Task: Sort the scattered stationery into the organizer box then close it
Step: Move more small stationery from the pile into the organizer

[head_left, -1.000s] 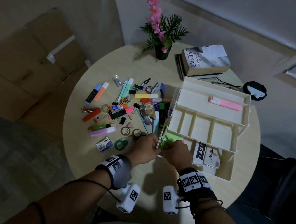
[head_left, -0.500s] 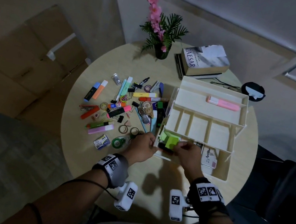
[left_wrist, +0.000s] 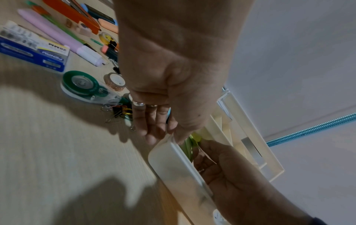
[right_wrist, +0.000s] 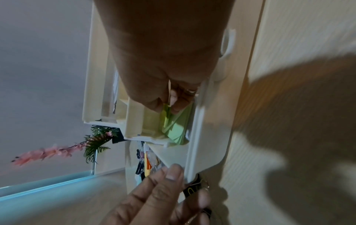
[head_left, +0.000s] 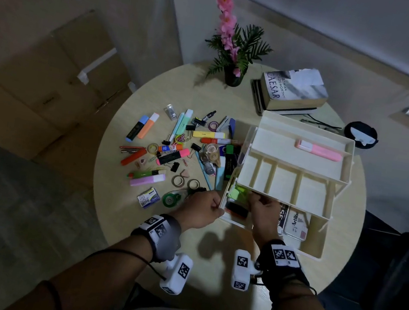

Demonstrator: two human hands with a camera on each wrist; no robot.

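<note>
Right at the fingertips [right_wrist: 174, 99], the right hand [head_left: 265, 214] pinches the top of a pad of green sticky notes [right_wrist: 176, 126], pushing it down into the near-left compartment of the organizer box [head_left: 315, 254], under the edge of the swung-out divided tray [head_left: 284, 183]. The left hand [head_left: 199, 209] has its fingers [left_wrist: 152, 121] straight against the box's left corner while the thumb hooks over the rim, so it grips the wall and steadies the box.

This looks like an early placing step. Only a pink highlighter [head_left: 318, 150] lies in the top tray, and a couple of Artline boxes [head_left: 296, 221] sit in the base.

Next, I judge, the right hand must let go once the notes sit flat, then reach left for the heap: the green tape dispenser [head_left: 171, 199], the binder clips [left_wrist: 119, 111] just beside the left fingers, and the lilac highlighter [head_left: 147, 180].

The head view shows the full spread on the round table [head_left: 205, 275]. Only the right wrist view shows the pinch itself. The left wrist view alone shows the thumb over the rim, though the notes there are a green sliver.
</note>
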